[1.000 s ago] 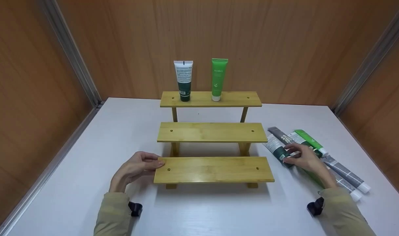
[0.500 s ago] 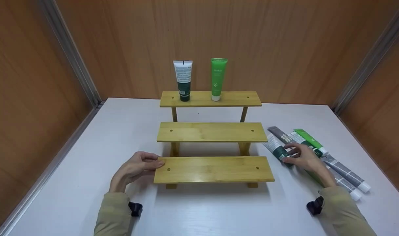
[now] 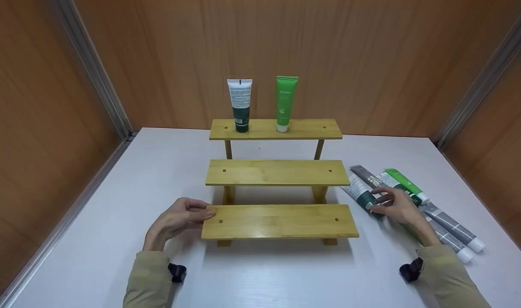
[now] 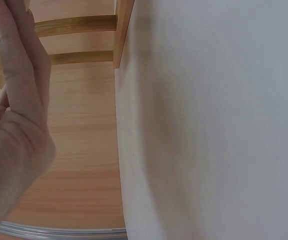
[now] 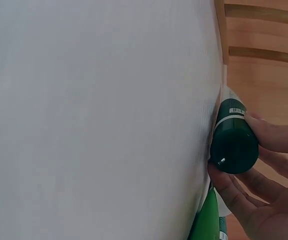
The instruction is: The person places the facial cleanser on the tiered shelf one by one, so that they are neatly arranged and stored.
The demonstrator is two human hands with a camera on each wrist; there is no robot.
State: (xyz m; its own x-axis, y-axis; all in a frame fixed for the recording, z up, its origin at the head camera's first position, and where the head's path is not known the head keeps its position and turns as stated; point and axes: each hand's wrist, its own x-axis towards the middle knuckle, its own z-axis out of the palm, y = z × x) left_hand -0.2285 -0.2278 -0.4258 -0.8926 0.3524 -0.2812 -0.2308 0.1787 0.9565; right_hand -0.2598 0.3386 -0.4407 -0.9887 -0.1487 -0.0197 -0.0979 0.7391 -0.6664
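A three-tier wooden display stand (image 3: 281, 221) faces me. My left hand (image 3: 173, 221) pinches the left end of its lowest board, thumb on top. Over to the right, my right hand (image 3: 400, 208) grips a white and dark green squeeze tube (image 3: 364, 197) near its cap; the tube lies slanted on the table. In the right wrist view, thumb and fingers sit on either side of this tube's dark green cap end (image 5: 235, 142). Two tubes stand cap-down on the top board: a white and dark green tube (image 3: 241, 105) and a bright green tube (image 3: 285, 102).
Around my right hand lie several more tubes: a grey tube (image 3: 366, 175), a green tube (image 3: 405, 184), and a grey tube with a white cap (image 3: 453, 226). Part of the pile is hidden under the hand. Wooden panels (image 3: 260, 51) enclose the white table (image 3: 174, 171) behind and at both sides.
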